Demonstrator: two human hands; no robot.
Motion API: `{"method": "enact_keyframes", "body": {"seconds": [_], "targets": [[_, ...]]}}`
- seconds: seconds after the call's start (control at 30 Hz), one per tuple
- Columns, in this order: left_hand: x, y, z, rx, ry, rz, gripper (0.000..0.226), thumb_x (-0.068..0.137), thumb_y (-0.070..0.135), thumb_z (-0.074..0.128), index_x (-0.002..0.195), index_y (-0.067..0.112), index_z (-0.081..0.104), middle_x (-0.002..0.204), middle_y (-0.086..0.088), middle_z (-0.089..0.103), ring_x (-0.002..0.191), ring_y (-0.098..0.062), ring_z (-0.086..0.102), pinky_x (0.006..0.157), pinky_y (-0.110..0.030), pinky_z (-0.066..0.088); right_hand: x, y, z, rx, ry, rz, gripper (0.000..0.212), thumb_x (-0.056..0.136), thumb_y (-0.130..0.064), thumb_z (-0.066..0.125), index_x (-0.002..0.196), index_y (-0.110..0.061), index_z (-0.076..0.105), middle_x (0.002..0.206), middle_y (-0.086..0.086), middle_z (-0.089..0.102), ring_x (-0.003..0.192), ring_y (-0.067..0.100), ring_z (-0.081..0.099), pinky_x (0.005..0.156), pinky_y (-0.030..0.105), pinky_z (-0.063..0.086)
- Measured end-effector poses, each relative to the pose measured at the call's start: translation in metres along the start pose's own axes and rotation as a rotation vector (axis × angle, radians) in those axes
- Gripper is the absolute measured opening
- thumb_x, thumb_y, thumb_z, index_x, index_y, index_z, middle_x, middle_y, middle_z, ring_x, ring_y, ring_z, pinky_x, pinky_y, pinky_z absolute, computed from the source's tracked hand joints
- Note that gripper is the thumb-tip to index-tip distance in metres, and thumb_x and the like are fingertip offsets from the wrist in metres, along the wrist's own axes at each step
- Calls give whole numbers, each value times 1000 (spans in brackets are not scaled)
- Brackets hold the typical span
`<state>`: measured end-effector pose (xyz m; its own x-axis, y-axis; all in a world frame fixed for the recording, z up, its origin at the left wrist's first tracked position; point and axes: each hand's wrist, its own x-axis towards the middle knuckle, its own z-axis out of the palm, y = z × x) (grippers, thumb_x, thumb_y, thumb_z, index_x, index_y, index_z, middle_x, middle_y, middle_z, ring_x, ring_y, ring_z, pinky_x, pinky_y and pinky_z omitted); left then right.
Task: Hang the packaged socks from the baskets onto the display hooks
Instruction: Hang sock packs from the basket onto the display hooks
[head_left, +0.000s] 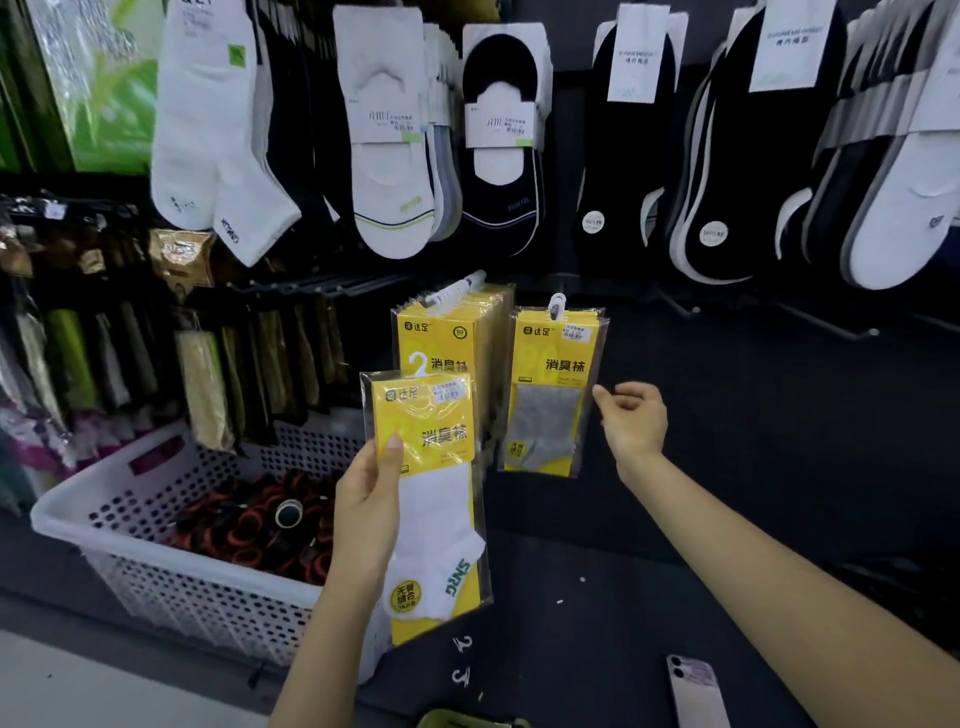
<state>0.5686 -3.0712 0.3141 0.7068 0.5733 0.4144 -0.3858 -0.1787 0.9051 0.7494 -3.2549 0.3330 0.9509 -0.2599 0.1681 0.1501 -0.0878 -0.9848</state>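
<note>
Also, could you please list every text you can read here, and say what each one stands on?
"消臭袜": held pack, hanging grey-sock pack, stacked packs.
"达足": top left of those same packs.
"2": front of the stacked packs.
"无骨缝合": round sticker on the held pack.
Too blurred: price stickers, white cards on the upper socks, green letters on the held sock.

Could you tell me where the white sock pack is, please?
Head view, centre-left: the left hand holds the white sock pack in front of the hanging yellow stack, right of the basket.
</note>
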Motion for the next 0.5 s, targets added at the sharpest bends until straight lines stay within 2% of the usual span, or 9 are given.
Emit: {"method": "enact_keyframes", "body": {"seconds": [0.03, 0.1, 0.17, 0.23, 0.33, 0.4, 0.5], "targets": [[0, -1, 1, -1, -6, -7, 26, 100, 29, 43, 78, 26, 57, 52, 11, 53, 49, 11, 52, 48, -3, 39, -6, 5, -1, -3, -23, 1, 26, 86, -23, 70, 105, -11, 56, 101, 9, 66, 94, 25, 65, 85, 37, 55], [0, -4, 3, -10, -24, -29, 24, 99, 33, 43, 88, 25, 64, 60, 18, 63, 53, 10, 56, 48, -5, 41, -25, 8, -2, 10, -136, -13, 21, 87, -25, 68, 102, -12, 58, 102, 10, 65, 93, 23, 64, 84, 35, 55], [-1, -7, 7, -17, -52, -41, 24, 98, 35, 44, 98, 26, 66, 81, 18, 71, 70, 7, 63, 58, -6, 46, -48, 6, 1, 49, -321, -19, 16, 90, -28, 64, 97, -15, 61, 99, 9, 66, 87, 17, 64, 78, 28, 54], [-3, -10, 12, -18, -82, -48, 22, 98, 34, 45, 100, 28, 67, 96, 12, 73, 88, 0, 67, 71, -12, 49, -72, 1, 4, 90, -520, -4, 17, 92, -30, 60, 98, -14, 64, 96, 6, 67, 81, 10, 64, 74, 22, 55], [-8, -11, 22, -13, -137, -27, 21, 98, 32, 46, 99, 27, 66, 100, 3, 72, 95, -9, 67, 80, -20, 50, -97, -2, 8, 148, -720, 35, 25, 94, -29, 57, 110, -12, 65, 104, 0, 72, 94, 9, 68, 80, 20, 55], [-11, -11, 28, -18, -170, 1, 22, 98, 31, 44, 102, 29, 65, 101, 7, 71, 96, -7, 66, 79, -18, 50, -105, -2, 7, 239, -711, 69, 26, 93, -25, 58, 114, -10, 64, 108, 2, 72, 96, 10, 69, 81, 19, 56], [-14, -13, 33, -50, -214, -7, 28, 95, 35, 44, 119, 30, 56, 106, 13, 69, 101, -3, 64, 79, -13, 49, -104, -2, -2, 346, -553, 64, 21, 93, -19, 59, 109, -7, 65, 103, 7, 73, 87, 13, 71, 73, 21, 57]]}}
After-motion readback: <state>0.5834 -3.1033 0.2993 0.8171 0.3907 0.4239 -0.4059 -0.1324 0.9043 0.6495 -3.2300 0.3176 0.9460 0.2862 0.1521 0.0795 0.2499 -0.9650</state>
